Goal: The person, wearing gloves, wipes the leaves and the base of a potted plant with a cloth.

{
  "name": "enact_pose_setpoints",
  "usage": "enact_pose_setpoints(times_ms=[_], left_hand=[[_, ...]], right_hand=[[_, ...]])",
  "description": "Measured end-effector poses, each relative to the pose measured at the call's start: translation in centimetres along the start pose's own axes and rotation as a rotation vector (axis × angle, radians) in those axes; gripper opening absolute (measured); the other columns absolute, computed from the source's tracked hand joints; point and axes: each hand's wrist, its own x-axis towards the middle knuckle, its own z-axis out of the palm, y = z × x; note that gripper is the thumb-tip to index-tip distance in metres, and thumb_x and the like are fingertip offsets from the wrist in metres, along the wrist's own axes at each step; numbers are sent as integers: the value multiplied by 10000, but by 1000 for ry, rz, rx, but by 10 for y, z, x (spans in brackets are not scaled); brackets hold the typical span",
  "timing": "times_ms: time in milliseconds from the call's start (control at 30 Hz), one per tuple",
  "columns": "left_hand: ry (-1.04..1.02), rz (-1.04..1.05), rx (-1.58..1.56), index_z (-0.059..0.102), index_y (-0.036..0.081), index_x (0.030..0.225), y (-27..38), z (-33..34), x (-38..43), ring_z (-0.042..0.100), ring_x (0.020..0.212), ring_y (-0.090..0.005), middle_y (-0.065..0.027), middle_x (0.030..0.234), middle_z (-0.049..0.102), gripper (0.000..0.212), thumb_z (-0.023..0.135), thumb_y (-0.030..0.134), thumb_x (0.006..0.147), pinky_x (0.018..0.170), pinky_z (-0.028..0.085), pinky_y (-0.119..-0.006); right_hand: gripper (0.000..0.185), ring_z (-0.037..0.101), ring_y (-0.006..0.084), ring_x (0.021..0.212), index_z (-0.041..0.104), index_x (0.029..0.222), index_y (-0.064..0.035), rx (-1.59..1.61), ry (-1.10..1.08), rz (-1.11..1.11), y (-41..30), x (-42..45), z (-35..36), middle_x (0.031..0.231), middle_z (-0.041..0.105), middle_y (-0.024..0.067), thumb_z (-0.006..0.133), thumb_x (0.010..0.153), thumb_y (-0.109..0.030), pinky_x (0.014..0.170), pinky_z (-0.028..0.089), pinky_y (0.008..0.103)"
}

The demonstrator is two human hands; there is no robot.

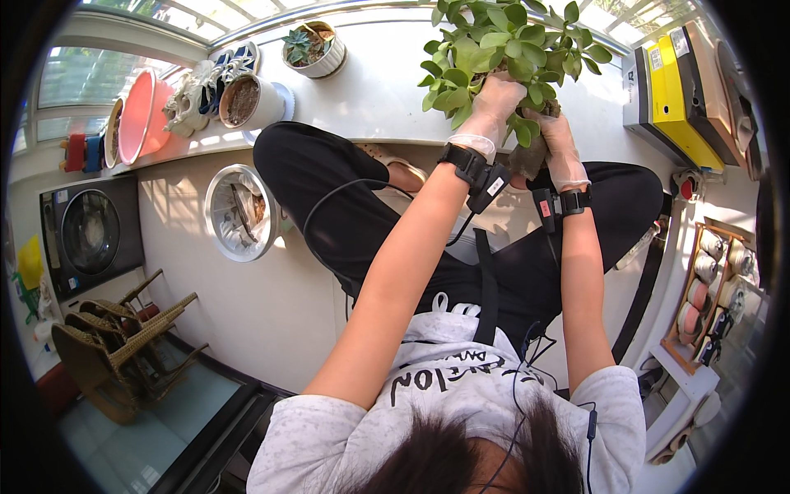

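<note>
A large leafy succulent plant (pixel 518 43) leans over the edge of the white windowsill in front of me. My left hand (pixel 497 102), in a thin clear glove, reaches in among its lower leaves, its fingers closed at the stem base and partly hidden by foliage. My right hand (pixel 555 133), gloved the same way, is at the soil-covered root ball (pixel 550 108), with its fingertips against the soil. Something greyish brown (pixel 528 158) hangs below the leaves between my hands; I cannot tell whether it is soil or a bag.
On the sill are a soil-filled pot (pixel 242 102), a potted succulent (pixel 315 50), sneakers (pixel 231 66), a pink basin (pixel 143 117) and shoeboxes (pixel 669 102). A lined bin (pixel 241 213) stands on the floor left of my knees. Cables run along my arms.
</note>
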Motion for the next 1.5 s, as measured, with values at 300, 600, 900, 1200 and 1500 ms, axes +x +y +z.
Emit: enact_pose_setpoints(times_ms=[300,600,900,1200,1500], left_hand=[[14,-9,-226,580,18,1020,9,6,-7,531,744,-129,-55,869,602,276,485,88,771,669,435,-281],[-177,25,-404,539,21,1107,-6,-1,6,555,852,-151,-71,972,592,325,538,128,800,727,458,-302],[-95,-9,-339,554,2,1060,-7,-3,10,572,811,-175,-74,936,616,331,604,57,737,704,464,-305],[-78,-39,-278,589,0,1000,2,2,1,574,785,-152,-65,891,616,252,578,69,758,702,464,-291],[-191,-13,137,326,1,1351,24,-1,-36,391,1187,-201,-132,1321,407,604,565,240,851,990,295,-306]], right_hand=[[304,596,175,937,541,1127,5,269,-201,-295,-16,-11,8,1072,603,81,558,852,-124,819,493,301],[410,599,195,950,505,1173,-43,502,-279,-28,-12,10,10,1073,599,80,633,789,-109,828,499,345],[418,595,195,907,536,1129,-45,489,-239,18,-14,6,13,1021,608,57,679,742,-111,805,494,327],[451,586,184,914,523,1150,-22,330,-359,-12,-18,-7,7,1024,608,73,647,723,-96,821,476,315],[150,532,126,569,603,735,23,51,-122,-76,-38,-26,-32,675,584,43,523,678,-89,562,447,253]])
